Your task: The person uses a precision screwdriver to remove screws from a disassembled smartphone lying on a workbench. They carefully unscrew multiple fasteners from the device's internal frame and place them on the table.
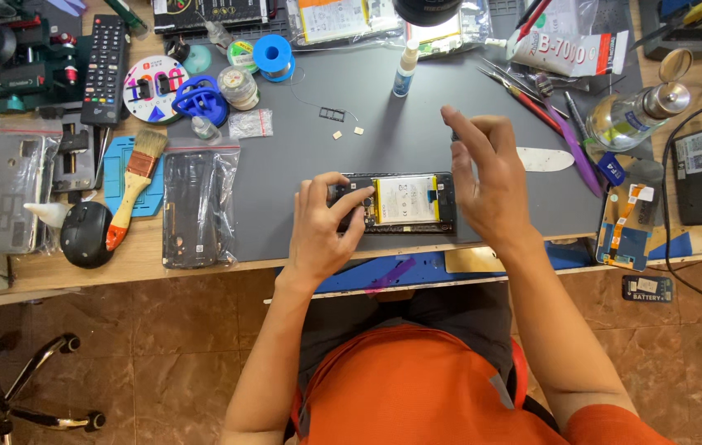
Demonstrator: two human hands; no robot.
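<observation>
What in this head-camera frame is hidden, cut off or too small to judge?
- Head view: the left hand covers the left end of the opened phone.
- Whether the right hand pinches anything: fingertips too small to tell.
- Tiny parts on the grey mat: too small to identify.
- Glue tube and remote: cut by the top edge.

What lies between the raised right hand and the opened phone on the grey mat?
Nothing visible. The right hand is lifted over the right end of the opened phone, with only bare grey mat around it. The left hand rests on the phone's left end, not in the way.
</observation>
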